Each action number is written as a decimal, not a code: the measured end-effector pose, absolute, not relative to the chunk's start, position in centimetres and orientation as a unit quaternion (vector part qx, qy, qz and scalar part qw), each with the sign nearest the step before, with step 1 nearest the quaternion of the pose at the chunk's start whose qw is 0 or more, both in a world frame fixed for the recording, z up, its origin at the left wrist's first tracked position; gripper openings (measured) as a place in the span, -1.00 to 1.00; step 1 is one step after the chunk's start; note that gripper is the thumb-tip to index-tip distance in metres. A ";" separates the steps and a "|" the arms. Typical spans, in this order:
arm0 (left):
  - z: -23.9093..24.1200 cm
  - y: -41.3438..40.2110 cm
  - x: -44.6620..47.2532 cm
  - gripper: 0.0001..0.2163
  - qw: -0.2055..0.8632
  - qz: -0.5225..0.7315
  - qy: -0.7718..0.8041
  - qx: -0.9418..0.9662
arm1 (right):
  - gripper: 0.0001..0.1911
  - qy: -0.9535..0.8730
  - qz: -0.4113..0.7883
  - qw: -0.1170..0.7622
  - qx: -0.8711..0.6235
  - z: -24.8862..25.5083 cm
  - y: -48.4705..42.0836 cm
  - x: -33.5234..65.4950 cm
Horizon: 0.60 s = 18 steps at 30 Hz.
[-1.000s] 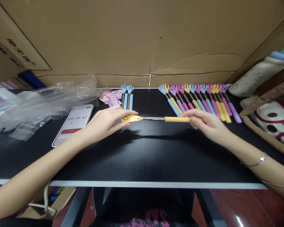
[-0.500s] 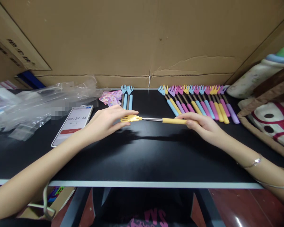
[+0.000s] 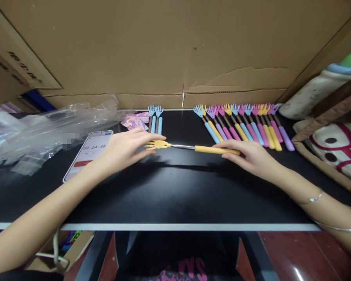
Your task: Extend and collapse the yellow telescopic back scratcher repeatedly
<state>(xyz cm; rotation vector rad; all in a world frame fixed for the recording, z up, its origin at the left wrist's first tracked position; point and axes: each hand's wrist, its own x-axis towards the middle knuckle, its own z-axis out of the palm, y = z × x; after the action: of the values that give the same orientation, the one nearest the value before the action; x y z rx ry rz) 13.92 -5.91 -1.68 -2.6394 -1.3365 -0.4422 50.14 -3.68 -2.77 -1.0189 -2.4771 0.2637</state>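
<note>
A yellow back scratcher [image 3: 204,149] with a hand-shaped claw and a short metal shaft is held level above the black table. My left hand [image 3: 131,146] has its thumb and fingers about the claw at the left end. At the other end, my right hand [image 3: 245,156] pinches the yellow handle, whose tip shows between thumb and fingers. Two blue back scratchers [image 3: 160,125] lie beyond my left hand. Behind my right hand is a slanted row of back scratchers [image 3: 245,127] in blue, yellow, pink and purple.
A phone [image 3: 89,150] with a running timer lies beside my left forearm. Clear plastic bags [image 3: 52,125] and small pink printed packets [image 3: 136,120] are at the left. On the right stand a bag [image 3: 333,152] and a pale bottle [image 3: 312,93]. Cardboard [image 3: 134,47] walls the back.
The yellow back scratcher has shifted slightly left with both hands. More of the handle's end shows at my right hand, whose thumb sits a little nearer the shaft.
</note>
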 end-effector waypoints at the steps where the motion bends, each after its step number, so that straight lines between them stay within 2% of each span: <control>1: -1.7 -5.9 13.9 -0.67 0.077 -0.143 -0.448 -0.879 | -0.69 -0.902 0.080 0.216 -0.366 -2.8 -3.6 50.3; 12: -1.1 -5.9 13.5 -0.67 0.072 -0.135 -0.462 -0.874 | -0.64 -0.914 -0.007 0.187 -0.361 -2.7 -3.0 51.7; 18: -0.1 -4.7 10.5 -0.65 0.066 -0.139 -0.549 -0.821 | -0.59 -0.875 -0.070 0.162 -0.452 -1.2 -1.6 55.0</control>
<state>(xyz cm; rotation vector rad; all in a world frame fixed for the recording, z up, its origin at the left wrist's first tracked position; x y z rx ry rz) 10.48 -4.72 -0.14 -2.4777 -1.6574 -0.4190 54.97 -1.59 -1.19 -1.2884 -2.4955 -0.2007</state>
